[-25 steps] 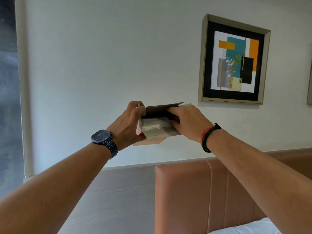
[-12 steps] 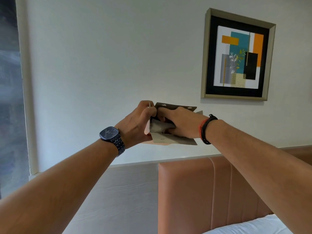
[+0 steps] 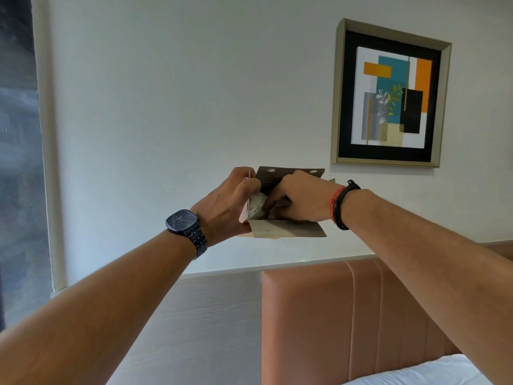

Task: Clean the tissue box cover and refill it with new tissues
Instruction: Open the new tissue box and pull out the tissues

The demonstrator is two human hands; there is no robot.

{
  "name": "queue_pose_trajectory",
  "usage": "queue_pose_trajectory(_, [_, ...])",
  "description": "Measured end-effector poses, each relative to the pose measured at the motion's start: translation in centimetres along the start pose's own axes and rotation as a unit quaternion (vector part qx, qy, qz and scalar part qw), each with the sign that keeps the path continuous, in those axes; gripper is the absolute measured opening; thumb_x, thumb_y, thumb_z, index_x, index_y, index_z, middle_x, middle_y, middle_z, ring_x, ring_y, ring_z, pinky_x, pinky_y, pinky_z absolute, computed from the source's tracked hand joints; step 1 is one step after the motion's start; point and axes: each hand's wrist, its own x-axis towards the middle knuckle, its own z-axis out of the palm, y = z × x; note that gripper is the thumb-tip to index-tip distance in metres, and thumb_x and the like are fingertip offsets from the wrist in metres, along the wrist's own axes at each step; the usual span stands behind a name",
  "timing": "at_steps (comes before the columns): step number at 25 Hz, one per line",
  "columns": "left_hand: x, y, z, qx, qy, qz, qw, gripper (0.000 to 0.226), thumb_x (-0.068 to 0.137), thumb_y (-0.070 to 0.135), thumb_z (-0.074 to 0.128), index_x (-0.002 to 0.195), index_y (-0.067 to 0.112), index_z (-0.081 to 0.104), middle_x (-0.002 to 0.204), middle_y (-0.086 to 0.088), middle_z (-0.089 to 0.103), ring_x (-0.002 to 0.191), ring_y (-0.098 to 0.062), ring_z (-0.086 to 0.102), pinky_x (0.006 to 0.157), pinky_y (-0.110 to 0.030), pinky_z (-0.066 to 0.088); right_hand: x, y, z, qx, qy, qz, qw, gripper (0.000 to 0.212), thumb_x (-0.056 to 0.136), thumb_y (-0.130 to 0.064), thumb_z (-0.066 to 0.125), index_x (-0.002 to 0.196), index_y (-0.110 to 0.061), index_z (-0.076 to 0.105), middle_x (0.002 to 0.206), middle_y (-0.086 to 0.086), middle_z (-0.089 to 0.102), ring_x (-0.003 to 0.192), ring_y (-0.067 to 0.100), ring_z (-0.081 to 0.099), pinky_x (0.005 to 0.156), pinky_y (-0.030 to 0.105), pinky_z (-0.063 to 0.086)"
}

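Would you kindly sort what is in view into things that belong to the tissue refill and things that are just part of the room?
Belongs to the job:
- tissue box cover, held up by both hands
- tissues inside it
- left hand
- right hand

Just there:
- framed picture
- headboard
- pillow
- wristwatch

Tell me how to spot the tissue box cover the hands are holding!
Find the framed picture on the white wall, then look down and left to where both hands meet in mid-air. The tissue box cover sits between the left hand and right hand. Its dark flap has two small holes, and white tissue shows inside.
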Motion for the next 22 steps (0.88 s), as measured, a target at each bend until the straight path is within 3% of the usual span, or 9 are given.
queue_pose_trajectory(10, [-0.4,0.5,-0.2,0.019,0.012,-0.011,1.000,0.074,0.056,0.016,0.090,0.105,0.011,0.035,0.107,-0.034,0.051,0.073,-0.039,0.057,0.051,-0.034,0.052,0.0,-0.1,1.0,-0.134,0.077,-0.046,0.987,0.021,0.094,-0.025,0.055,0.110,-0.024,0.069,0.105,0.005,0.072,0.096,0.026,0.066,0.088,0.038,0.053])
queue_pose_trajectory(15, [-0.1,0.8,-0.4,0.026,0.011,-0.011,1.000,0.075,0.056,0.017,0.090,0.106,0.012,0.034,0.111,-0.029,0.048,0.078,-0.041,0.057,0.050,-0.038,0.054,-0.1,0.2,1.1,-0.131,0.116,-0.052,0.983,0.020,0.096,-0.014,0.053,0.110,-0.019,0.067,0.107,0.007,0.072,0.096,0.026,0.067,0.089,0.033,0.053])
queue_pose_trajectory(18, [0.2,1.1,-0.3,0.017,0.010,-0.017,1.000,0.077,0.055,0.016,0.090,0.108,0.012,0.035,0.108,-0.033,0.051,0.082,-0.042,0.058,0.058,-0.035,0.054,-0.5,-0.4,1.0,-0.110,0.139,-0.045,0.983,0.024,0.096,-0.013,0.050,0.118,-0.017,0.058,0.106,0.010,0.071,0.094,0.030,0.067,0.086,0.039,0.054])
queue_pose_trajectory(20, [0.3,1.2,-0.3,-0.005,0.014,-0.047,0.999,0.081,0.053,0.016,0.090,0.112,0.014,0.034,0.111,-0.032,0.049,0.079,-0.039,0.058,0.061,-0.033,0.053,-0.7,-0.6,0.8,-0.081,0.166,-0.038,0.982,0.027,0.095,-0.014,0.050,0.122,-0.017,0.049,0.101,0.012,0.071,0.088,0.032,0.067,0.080,0.042,0.055])
queue_pose_trajectory(22, [0.1,0.9,-0.3,-0.031,0.021,-0.092,0.995,0.091,0.051,0.014,0.091,0.121,0.018,0.032,0.120,-0.029,0.044,0.085,-0.040,0.059,0.067,-0.041,0.057,-0.9,-0.5,0.4,-0.055,0.179,-0.028,0.982,0.033,0.091,-0.013,0.056,0.122,-0.016,0.043,0.097,0.012,0.070,0.083,0.031,0.067,0.075,0.042,0.055])
